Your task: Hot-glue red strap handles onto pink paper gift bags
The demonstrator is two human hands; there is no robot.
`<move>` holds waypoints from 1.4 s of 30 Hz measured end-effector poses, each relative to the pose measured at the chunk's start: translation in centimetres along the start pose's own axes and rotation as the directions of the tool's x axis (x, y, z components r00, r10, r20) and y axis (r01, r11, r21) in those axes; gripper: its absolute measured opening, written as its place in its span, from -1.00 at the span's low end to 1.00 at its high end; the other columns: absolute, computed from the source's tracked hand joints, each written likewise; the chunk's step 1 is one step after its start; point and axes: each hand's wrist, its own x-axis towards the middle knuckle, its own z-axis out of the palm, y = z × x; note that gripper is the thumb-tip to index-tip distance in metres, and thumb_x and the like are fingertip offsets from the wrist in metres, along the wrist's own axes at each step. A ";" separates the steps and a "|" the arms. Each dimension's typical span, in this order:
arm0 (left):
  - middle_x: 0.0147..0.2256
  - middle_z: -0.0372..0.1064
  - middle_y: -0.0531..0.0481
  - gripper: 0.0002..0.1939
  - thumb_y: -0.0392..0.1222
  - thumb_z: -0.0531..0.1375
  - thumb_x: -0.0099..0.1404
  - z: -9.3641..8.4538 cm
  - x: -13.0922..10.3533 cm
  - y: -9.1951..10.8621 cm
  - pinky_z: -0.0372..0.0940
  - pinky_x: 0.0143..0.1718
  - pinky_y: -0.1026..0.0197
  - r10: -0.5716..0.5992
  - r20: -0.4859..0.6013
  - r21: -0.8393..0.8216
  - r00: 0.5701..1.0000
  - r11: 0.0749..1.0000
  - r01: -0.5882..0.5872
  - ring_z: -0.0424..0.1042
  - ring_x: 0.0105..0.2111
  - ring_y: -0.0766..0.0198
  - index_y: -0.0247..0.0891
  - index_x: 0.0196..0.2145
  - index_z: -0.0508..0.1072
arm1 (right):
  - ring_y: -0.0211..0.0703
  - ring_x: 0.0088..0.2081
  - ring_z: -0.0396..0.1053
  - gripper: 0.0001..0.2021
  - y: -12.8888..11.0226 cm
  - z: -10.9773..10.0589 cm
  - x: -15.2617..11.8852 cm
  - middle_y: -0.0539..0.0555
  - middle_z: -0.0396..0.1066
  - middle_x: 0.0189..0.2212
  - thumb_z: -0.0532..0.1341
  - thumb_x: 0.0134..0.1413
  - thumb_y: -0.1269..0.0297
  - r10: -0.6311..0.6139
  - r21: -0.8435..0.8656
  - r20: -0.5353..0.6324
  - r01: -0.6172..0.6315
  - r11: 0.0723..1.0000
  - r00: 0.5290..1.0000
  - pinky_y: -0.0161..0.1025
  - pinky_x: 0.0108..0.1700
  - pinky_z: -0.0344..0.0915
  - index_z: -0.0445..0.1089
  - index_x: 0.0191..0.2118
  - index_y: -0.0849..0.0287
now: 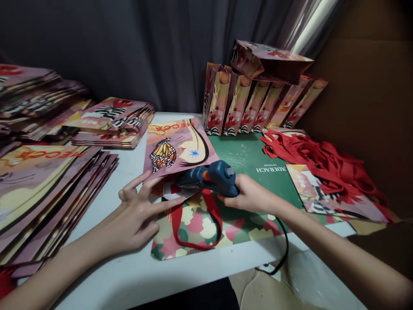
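Observation:
A printed paper bag (180, 150) with a butterfly on it lies flat before me, its near opening parted. My right hand (251, 193) is wrapped round the handle of a blue hot glue gun (222, 176). The gun's front end points left into the bag's opening, so its nozzle tip is hidden. At the opening's left side, my left hand (142, 206) has its fingers spread, touching the bag's edges. A red ribbon handle (219, 226) loops out of the opening towards me. Beneath lies a green and patterned sheet (238, 230).
Stacks of flat bags (109, 114) stand at the left. Several upright bags (238, 103) line the back right, with another bag (274, 51) lying on top. A heap of red ribbons (335, 168) lies right, by a cardboard wall (374, 107). A black cord (285, 245) hangs over the table's front edge.

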 end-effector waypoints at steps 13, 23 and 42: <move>0.35 -0.17 -0.02 -0.28 -0.31 0.14 0.14 -0.5 0.3 1.0 0.15 0.08 -0.41 0.001 -0.008 -0.044 1.000 0.999 -0.002 -0.22 0.31 -0.48 0.29 0.21 0.30 | -0.25 -0.48 0.21 -0.85 -0.8 -1.6 -1.9 -0.03 0.33 -0.51 0.20 -0.13 0.33 0.184 -0.112 -0.047 -0.188 0.976 0.982 -0.35 -0.44 0.15 0.42 -0.35 0.23; 0.34 -0.27 -0.01 -0.27 -0.36 0.13 0.15 -0.8 0.3 1.5 0.18 0.07 -0.38 0.008 -0.065 -0.137 0.998 0.990 -0.017 -0.25 0.32 -0.42 0.32 0.20 0.30 | -0.28 -0.59 0.15 -0.93 -3.1 -2.6 -2.5 -0.06 0.27 -0.62 0.21 -0.19 0.31 0.231 -0.323 -0.132 -0.262 0.909 0.964 -0.34 -0.55 0.04 0.30 -0.51 0.15; 0.34 -0.22 -0.04 -0.31 -0.30 0.19 0.13 -0.7 0.5 2.1 0.19 0.12 -0.25 -0.001 -0.100 -0.170 0.995 0.985 -0.017 -0.21 0.32 -0.31 0.23 0.19 0.33 | -0.23 -0.64 0.21 -0.85 -6.9 -2.5 -2.2 -0.04 0.21 -0.68 0.21 -0.10 0.39 0.233 -0.745 -0.210 -0.310 0.590 0.949 -0.30 -0.56 -0.06 0.19 -0.53 0.10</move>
